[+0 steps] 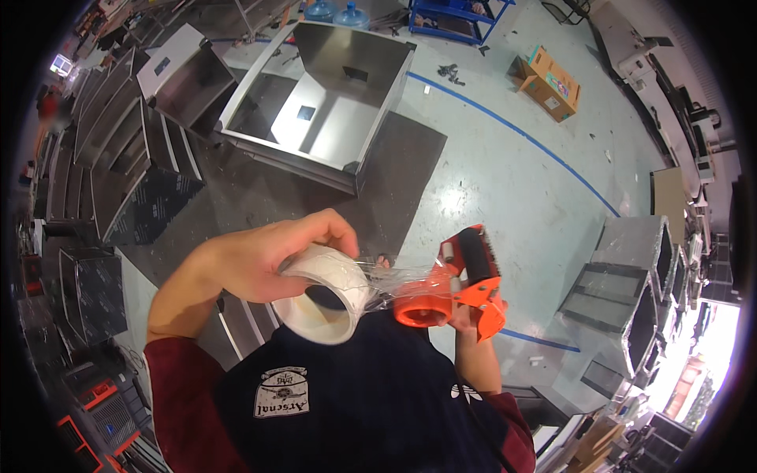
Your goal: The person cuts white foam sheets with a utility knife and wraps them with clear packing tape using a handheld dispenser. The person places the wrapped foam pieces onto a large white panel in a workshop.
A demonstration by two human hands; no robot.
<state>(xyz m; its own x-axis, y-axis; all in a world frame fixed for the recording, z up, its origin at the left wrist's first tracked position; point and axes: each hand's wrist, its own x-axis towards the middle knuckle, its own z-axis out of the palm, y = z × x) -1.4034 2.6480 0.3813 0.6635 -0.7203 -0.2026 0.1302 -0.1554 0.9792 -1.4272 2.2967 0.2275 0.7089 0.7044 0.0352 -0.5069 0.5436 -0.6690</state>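
My left hand (260, 256) is closed round a wide white roll of tape (347, 276), the fingers over its top and the thumb at its open core. Crumpled clear film (398, 281) stretches from this roll across to an orange tape dispenser (479, 295) with a black roller. Below the roller, the dispenser's round orange hub faces me. My right hand (467, 322) holds the dispenser from behind; most of its fingers are hidden. Both things are held up in front of my chest, a short gap apart.
Ahead stands a large open metal box (371, 130) on a dark sheet (414, 158). More metal housings (130, 158) crowd the left. An open cardboard box (552, 87) sits far right beyond a blue floor line (512, 126). Wrapped grey units (615, 292) stand at right.
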